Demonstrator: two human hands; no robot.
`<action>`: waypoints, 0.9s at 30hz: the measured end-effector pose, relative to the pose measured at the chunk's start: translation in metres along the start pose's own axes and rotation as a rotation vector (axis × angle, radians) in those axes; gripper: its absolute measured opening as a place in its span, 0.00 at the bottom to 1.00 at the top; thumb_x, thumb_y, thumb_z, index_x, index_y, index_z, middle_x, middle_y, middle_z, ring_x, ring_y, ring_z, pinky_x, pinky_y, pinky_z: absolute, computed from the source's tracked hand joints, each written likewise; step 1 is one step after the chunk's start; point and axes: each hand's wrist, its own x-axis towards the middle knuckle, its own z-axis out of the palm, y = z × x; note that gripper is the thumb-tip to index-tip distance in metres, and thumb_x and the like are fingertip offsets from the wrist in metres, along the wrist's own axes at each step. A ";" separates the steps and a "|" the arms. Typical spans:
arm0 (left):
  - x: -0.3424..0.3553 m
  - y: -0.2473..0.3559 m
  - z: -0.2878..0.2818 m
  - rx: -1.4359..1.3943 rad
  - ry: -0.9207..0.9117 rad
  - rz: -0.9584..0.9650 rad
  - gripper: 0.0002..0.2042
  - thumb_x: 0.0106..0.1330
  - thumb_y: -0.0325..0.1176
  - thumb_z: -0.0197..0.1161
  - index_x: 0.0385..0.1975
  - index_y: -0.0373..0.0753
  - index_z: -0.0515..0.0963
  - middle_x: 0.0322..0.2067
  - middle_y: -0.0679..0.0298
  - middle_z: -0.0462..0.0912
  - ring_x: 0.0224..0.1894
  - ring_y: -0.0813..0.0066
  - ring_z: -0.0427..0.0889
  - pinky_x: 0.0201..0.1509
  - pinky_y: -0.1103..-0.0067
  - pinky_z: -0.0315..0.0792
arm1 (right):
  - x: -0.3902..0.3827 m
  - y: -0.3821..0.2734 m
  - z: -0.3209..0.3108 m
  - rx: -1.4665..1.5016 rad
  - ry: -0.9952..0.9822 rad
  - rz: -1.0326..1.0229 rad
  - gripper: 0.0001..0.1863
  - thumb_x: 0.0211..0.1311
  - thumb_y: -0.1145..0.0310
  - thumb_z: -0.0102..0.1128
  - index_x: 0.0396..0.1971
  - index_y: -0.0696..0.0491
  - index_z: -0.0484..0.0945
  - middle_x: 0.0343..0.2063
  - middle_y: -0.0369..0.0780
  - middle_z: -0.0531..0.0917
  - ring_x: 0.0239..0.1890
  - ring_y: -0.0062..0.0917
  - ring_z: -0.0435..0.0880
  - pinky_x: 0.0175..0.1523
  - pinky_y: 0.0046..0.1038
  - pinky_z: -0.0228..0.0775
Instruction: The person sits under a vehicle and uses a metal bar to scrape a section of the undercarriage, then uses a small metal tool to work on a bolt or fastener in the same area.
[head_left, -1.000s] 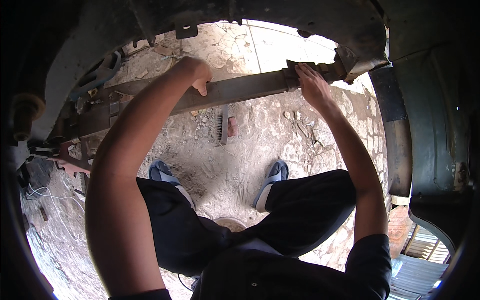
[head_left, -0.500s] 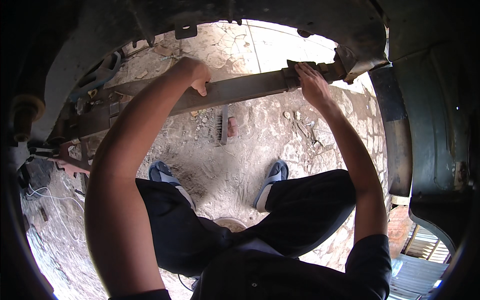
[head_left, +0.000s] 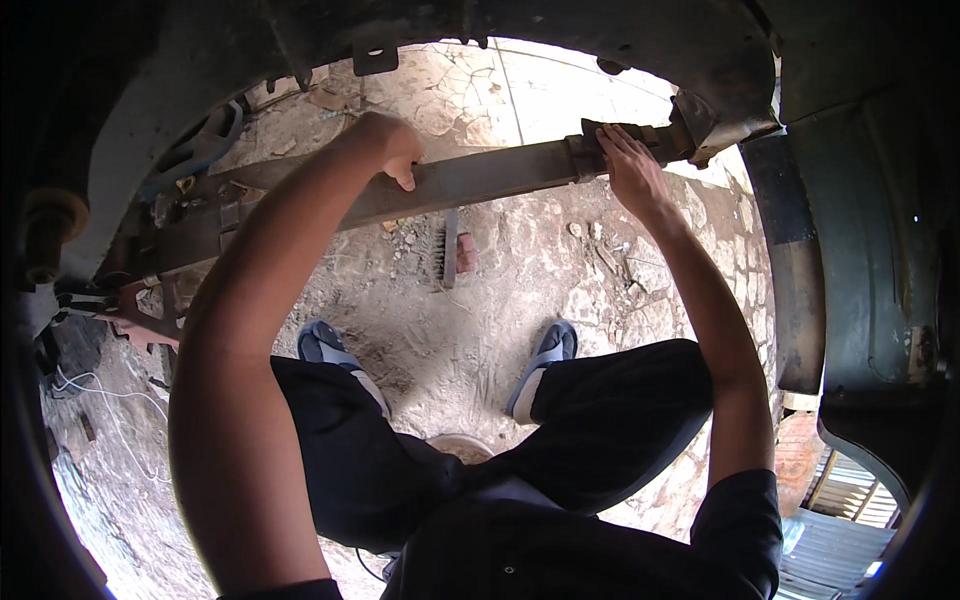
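Note:
A long metal bar runs across the upper part of the head view beneath a dark vehicle body. My left hand is closed over the bar near its middle, thumb on the near side and fingertips hidden. Farther right, my right hand has its fingers together, curled over a dark metal piece at a collar on the bar, beside a bracket; its thumb is hidden.
A wire brush lies by a brick piece on the dusty ground between my feet. At left are white cables and a pinkish shape I cannot make out. A dark green panel stands at right.
My right hand and the dark piece under it have shifted very slightly to the right. My left hand stays where it was on the bar.

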 end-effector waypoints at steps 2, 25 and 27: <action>0.003 0.000 -0.002 0.004 -0.020 -0.006 0.25 0.57 0.55 0.65 0.49 0.45 0.80 0.45 0.61 0.83 0.48 0.59 0.82 0.48 0.64 0.76 | -0.002 -0.004 0.006 0.047 -0.037 0.044 0.23 0.64 0.76 0.45 0.60 0.56 0.69 0.62 0.44 0.71 0.67 0.34 0.66 0.69 0.36 0.58; -0.006 0.008 -0.010 0.028 -0.107 -0.013 0.29 0.58 0.53 0.65 0.56 0.44 0.75 0.51 0.58 0.79 0.53 0.57 0.78 0.53 0.65 0.73 | 0.016 -0.042 -0.001 0.218 -0.110 -0.138 0.20 0.68 0.72 0.47 0.59 0.55 0.70 0.61 0.44 0.72 0.65 0.34 0.68 0.68 0.35 0.62; -0.008 0.009 -0.013 0.006 -0.133 -0.027 0.31 0.58 0.52 0.65 0.60 0.45 0.72 0.55 0.57 0.77 0.56 0.56 0.77 0.56 0.65 0.72 | 0.014 -0.034 -0.003 0.182 -0.106 -0.116 0.20 0.68 0.72 0.48 0.59 0.55 0.71 0.61 0.43 0.72 0.65 0.34 0.68 0.68 0.35 0.62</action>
